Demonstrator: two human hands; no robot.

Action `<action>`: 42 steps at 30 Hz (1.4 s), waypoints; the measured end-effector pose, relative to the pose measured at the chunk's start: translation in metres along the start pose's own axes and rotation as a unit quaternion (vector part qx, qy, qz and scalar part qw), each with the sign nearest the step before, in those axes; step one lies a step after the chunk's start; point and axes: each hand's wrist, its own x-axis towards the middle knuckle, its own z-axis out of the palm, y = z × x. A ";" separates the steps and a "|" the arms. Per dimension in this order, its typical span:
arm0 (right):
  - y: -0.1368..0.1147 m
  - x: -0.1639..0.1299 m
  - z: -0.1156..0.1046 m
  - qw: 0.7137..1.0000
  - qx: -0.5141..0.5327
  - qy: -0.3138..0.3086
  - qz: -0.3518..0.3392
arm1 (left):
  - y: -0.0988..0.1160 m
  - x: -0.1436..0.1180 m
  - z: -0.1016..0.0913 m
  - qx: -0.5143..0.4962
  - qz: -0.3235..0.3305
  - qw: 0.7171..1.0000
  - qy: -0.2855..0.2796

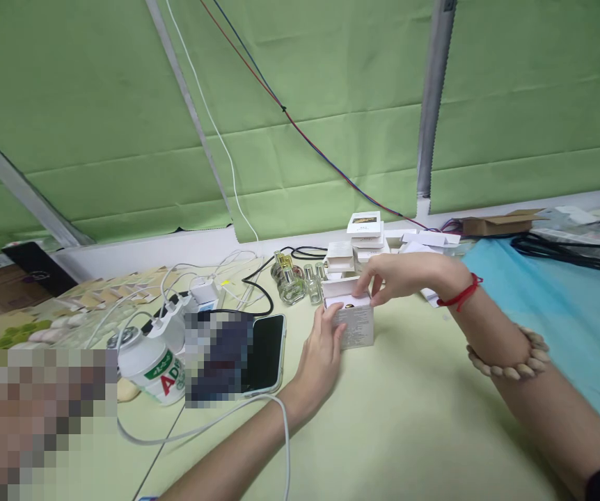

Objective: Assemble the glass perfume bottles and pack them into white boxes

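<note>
Small white box (pixel 355 321): stands upright on the pale green table (pixel 409 417), just right of the frame's centre, its top flap open and a dark, gold-edged thing showing inside.
Left hand (pixel 321 348): comes up from the lower middle of the frame and grasps the box's left side, thumb at its upper edge.
Right hand (pixel 399 275): reaches in from the right, fingers curled over the open top of the box and pinching at its flap; a red cord sits at the wrist and a bead bracelet (pixel 509 362) further down the forearm.
Glass bottles (pixel 294 282): a small cluster just above and left of the box, close to it but apart.
Stack of white boxes (pixel 362 236): behind the held box, near the wall, several piled up.
Phone (pixel 266 351): dark screen up, left of the left hand.
White bottle (pixel 148 362): lower left, green and red label.
White cable (pixel 216 424): loops across the table and over the left forearm.
Blue cloth (pixel 566 313): covers the right side of the frame.
Green blinds (pixel 305 104): fill the upper half.
</note>
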 end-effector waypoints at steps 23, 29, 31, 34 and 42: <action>-0.003 0.012 0.009 0.990 -0.024 0.136 -0.038 | -0.004 0.004 -0.005 0.157 0.129 0.976 0.077; -0.003 0.009 0.007 0.997 -0.001 0.070 -0.042 | -0.004 0.003 -0.003 0.163 0.100 0.978 0.082; -0.003 0.009 0.006 0.996 -0.002 0.076 -0.040 | -0.002 0.004 -0.004 0.150 0.096 0.980 0.086; -0.003 0.008 0.006 0.996 -0.004 0.082 -0.033 | 0.000 0.006 -0.005 0.117 0.096 0.984 0.097; -0.003 0.005 0.006 0.998 0.047 0.039 -0.019 | -0.005 0.005 -0.001 0.052 0.097 0.988 0.109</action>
